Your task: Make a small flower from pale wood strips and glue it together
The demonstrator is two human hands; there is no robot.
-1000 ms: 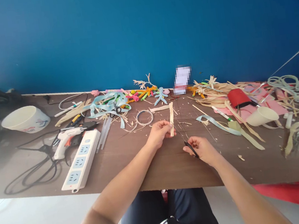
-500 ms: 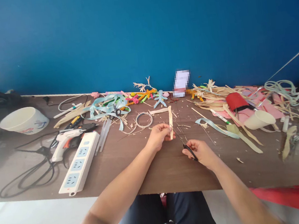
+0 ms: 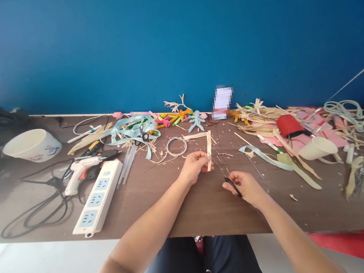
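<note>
My left hand (image 3: 195,166) pinches a pale, flat husk-like strip (image 3: 209,146), which stands nearly upright between thumb and fingers. In my right hand (image 3: 243,185) are black-handled scissors (image 3: 232,185), their thin blades pointing up and left to the lower part of the strip. Whether the blades are parted cannot be made out. Just beyond my left hand lies a roll of wire or narrow tape (image 3: 176,146), with another pale strip (image 3: 196,135) and scattered scraps about it.
At left are a white power strip (image 3: 100,195), a glue gun (image 3: 79,172) and a white bowl (image 3: 32,146). Blue ribbon (image 3: 125,132) and a blue fuzzy figure (image 3: 196,120) lie along the wall. To the right are a red cup-like object (image 3: 288,126) and a cream cup (image 3: 318,148) among strips.
The whole view has shifted slightly. Both hands keep the same pose, with the strip and scissors held nearly as before.
</note>
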